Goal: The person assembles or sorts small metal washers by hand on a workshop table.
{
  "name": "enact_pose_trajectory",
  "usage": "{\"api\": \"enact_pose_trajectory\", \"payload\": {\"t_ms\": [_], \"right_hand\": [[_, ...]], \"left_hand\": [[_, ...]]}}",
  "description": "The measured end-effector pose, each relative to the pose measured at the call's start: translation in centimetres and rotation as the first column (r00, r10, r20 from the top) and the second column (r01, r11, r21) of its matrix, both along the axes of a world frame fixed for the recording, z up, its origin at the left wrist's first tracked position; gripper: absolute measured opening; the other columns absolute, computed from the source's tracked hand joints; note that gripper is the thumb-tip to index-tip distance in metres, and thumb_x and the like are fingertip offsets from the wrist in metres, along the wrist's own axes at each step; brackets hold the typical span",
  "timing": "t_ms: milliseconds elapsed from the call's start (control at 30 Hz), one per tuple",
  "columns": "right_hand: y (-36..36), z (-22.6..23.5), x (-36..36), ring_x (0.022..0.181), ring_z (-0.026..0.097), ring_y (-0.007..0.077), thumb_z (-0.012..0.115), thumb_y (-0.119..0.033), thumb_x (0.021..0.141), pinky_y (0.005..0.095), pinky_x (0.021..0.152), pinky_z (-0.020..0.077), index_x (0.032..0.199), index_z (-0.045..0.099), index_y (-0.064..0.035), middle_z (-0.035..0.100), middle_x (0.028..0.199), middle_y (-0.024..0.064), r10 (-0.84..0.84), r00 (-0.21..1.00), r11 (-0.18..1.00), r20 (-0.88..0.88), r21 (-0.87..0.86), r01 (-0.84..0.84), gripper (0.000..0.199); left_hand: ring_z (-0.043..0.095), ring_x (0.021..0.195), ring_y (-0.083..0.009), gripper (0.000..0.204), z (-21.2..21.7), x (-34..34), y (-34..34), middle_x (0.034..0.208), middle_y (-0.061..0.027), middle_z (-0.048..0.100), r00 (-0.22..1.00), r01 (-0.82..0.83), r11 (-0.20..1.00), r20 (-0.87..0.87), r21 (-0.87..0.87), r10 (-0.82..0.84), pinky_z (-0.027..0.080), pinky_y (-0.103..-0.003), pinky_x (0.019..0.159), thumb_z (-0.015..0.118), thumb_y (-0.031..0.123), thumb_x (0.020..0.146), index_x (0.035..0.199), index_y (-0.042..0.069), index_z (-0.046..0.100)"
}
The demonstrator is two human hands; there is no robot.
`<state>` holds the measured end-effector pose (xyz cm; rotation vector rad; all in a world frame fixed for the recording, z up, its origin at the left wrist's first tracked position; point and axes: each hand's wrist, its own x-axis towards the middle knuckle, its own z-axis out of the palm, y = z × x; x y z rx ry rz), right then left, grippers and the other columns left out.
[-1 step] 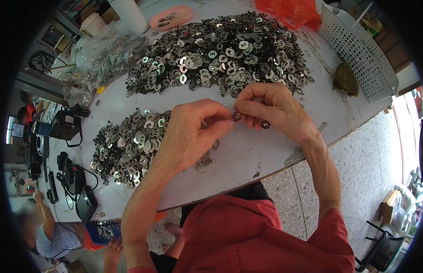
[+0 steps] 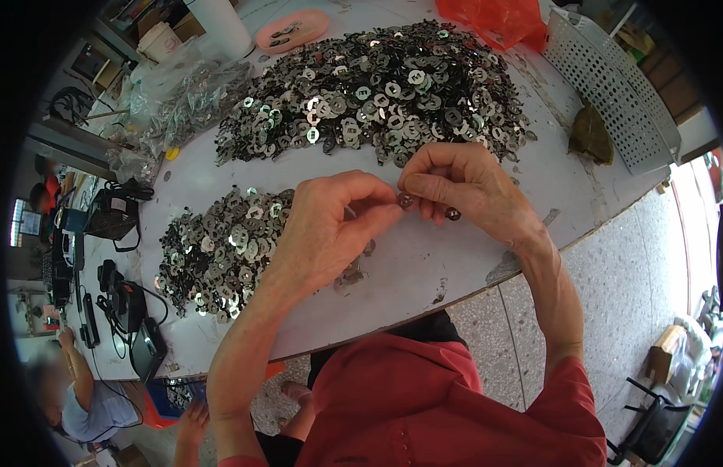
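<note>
Your left hand (image 2: 330, 233) and right hand (image 2: 463, 187) meet over the white worktop (image 2: 470, 265), fingers of both pinching one small metal disc (image 2: 406, 201) between them. A second disc (image 2: 452, 213) sits under your right fingers. The large pile of discs (image 2: 377, 89) lies far, the smaller pile (image 2: 214, 253) at left.

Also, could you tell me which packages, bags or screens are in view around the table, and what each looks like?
Clear plastic bags: table's far left, crumpled, holding metal parts.
Orange plastic bag: far edge, crumpled.
White paper cup: far left corner.
Screen: left edge, small, glowing, partly hidden.
</note>
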<state>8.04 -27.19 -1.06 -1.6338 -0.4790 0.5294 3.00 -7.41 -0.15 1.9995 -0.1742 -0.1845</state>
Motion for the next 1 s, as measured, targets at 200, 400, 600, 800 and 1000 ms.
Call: {"api": "enact_pose_trajectory", "payload": {"t_ms": [200,400,600,800,1000], "right_hand": [[0.2,0.4,-0.3,0.068,0.058,0.0084,0.059,-0.011,0.090,0.0225,0.060,0.0485,0.096,0.064,0.0007,0.064,0.079,0.0039,0.076,0.996,0.997,-0.038,-0.002,-0.076,0.014],[-0.6,0.2,-0.6,0.079,0.060,0.0093,0.064,0.005,0.080,0.0207,0.063,0.0482,0.108,0.063,0.0004,0.066,0.089,0.0038,0.007,1.000,1.000,0.006,0.026,-0.007,0.029],[0.7,0.5,-0.3,0.074,0.060,0.0090,0.065,0.001,0.081,0.0227,0.064,0.0489,0.101,0.065,0.0020,0.067,0.085,0.0054,0.018,0.998,1.000,0.055,-0.008,-0.018,0.019],[0.3,0.4,-0.3,0.072,0.060,0.0088,0.065,-0.002,0.084,0.0231,0.064,0.0486,0.098,0.065,0.0024,0.067,0.083,0.0058,0.059,0.998,0.994,-0.010,0.093,-0.057,0.014],[0.1,0.1,-0.2,0.071,0.060,0.0085,0.065,-0.003,0.085,0.0229,0.063,0.0488,0.096,0.065,0.0017,0.067,0.082,0.0053,0.075,0.997,0.992,-0.017,0.108,-0.072,0.012]], "left_hand": [[0.053,0.063,-0.0046,0.012,-0.8,0.1,0.1,0.071,-0.0008,0.062,1.000,-0.026,0.999,0.005,-0.021,0.026,0.043,-0.021,0.057,0.066,0.009,0.083,0.087,-0.002,0.068],[0.052,0.058,-0.0077,0.016,-0.5,0.8,0.3,0.069,-0.0026,0.062,0.980,-0.012,0.950,-0.192,-0.311,-0.050,0.041,-0.022,0.053,0.066,0.015,0.084,0.087,-0.001,0.070],[0.054,0.057,-0.0084,0.019,-0.3,0.7,1.4,0.071,-0.0042,0.063,0.958,-0.089,0.912,-0.286,-0.400,-0.032,0.042,-0.021,0.052,0.067,0.017,0.084,0.086,-0.002,0.069],[0.053,0.058,-0.0091,0.022,-0.1,0.8,1.1,0.070,-0.0056,0.063,0.939,-0.120,0.910,-0.342,-0.397,-0.025,0.042,-0.022,0.054,0.066,0.019,0.084,0.086,-0.003,0.069],[0.056,0.059,-0.0085,0.024,-0.5,0.9,1.1,0.072,-0.0046,0.064,0.942,-0.094,0.912,-0.333,-0.398,-0.048,0.045,-0.021,0.053,0.067,0.023,0.087,0.085,-0.001,0.068]]}}
